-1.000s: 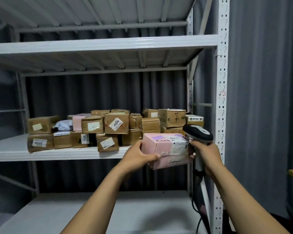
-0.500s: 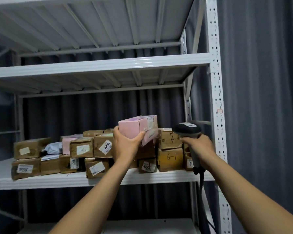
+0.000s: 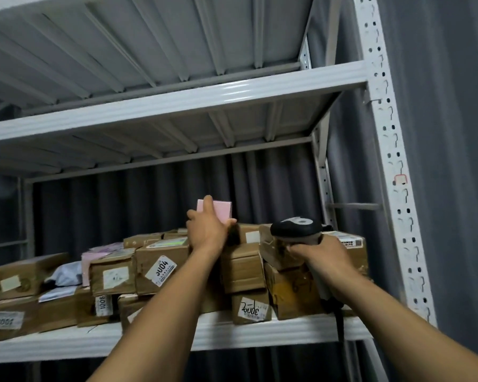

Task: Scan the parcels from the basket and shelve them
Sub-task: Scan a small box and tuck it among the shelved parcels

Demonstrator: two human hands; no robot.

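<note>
My left hand [image 3: 206, 230] grips a pink parcel [image 3: 221, 212] and holds it on top of the stacked brown boxes [image 3: 240, 268] at the back of the white shelf [image 3: 210, 333]. Only the parcel's upper part shows past my fingers. My right hand [image 3: 319, 256] holds a black-headed barcode scanner [image 3: 295, 230] by its handle, in front of the boxes at the right end of the shelf. Its dark cable [image 3: 340, 323] hangs down over the shelf edge. The basket is out of view.
Brown labelled boxes [image 3: 160, 267] fill the shelf from left to right, with a white bag [image 3: 65, 275] and another pink parcel [image 3: 87, 261] among them. An upper shelf [image 3: 177, 103] runs overhead. The perforated white upright [image 3: 389, 166] stands at the right, grey curtain [image 3: 447, 161] beyond.
My left hand lifted the pink parcel from scanner level up and back onto the top of the box stack. The view tilted upward, and my right hand kept the scanner.
</note>
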